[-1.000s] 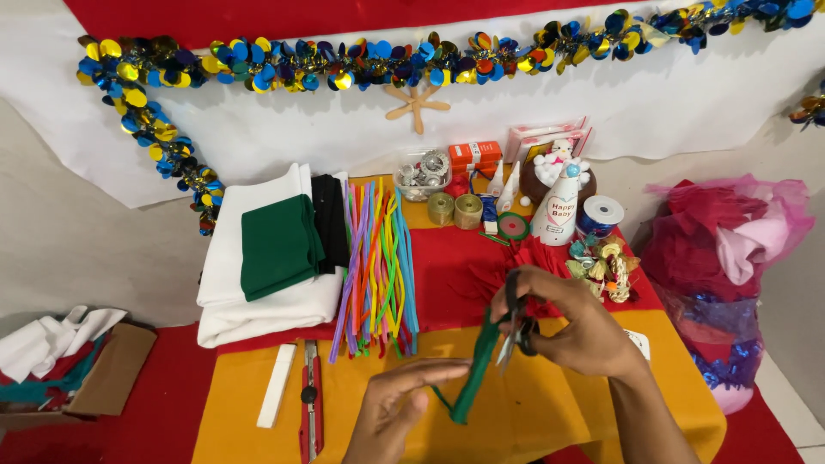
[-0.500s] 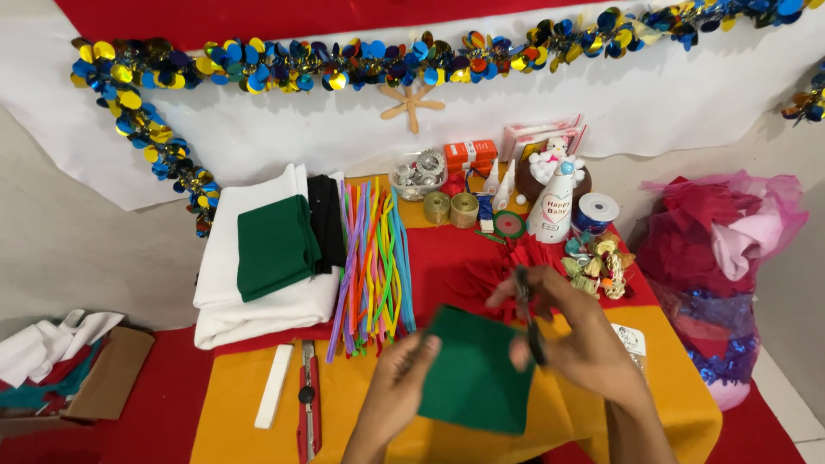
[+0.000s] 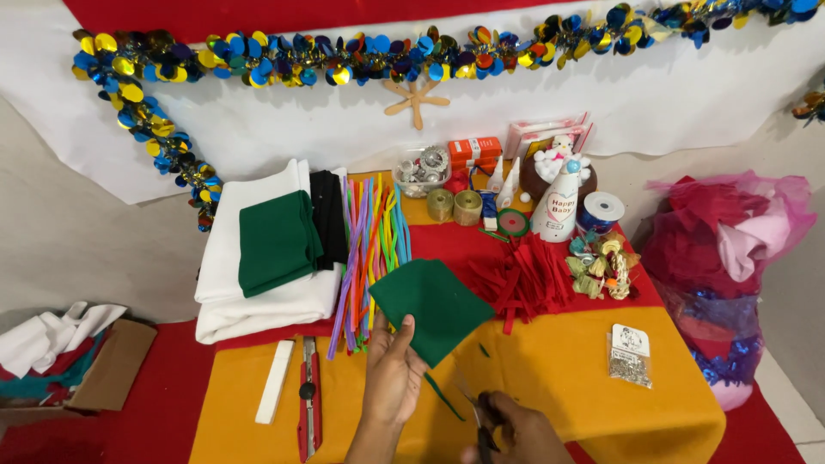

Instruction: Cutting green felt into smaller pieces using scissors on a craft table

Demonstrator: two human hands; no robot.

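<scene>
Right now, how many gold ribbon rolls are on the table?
2: one gold ribbon roll and a second gold roll stand side by side behind the pipe cleaners. Clutter may hide others.

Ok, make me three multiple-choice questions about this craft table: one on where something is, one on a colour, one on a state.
1. Where does the cutter lie?
A. left of the left hand
B. on the white felt
C. beside the bag

2. What colour is the felt piece that the left hand holds?
A. red
B. green
C. black

3. How is that felt piece?
A. flat on the table
C. rolled into a tube
B. lifted up by one edge

Answers:
1 A, it lies on the yellow cloth left of that hand.
2 B, it is dark green.
3 B, the fingers pinch its lower edge above the cloth.
</scene>
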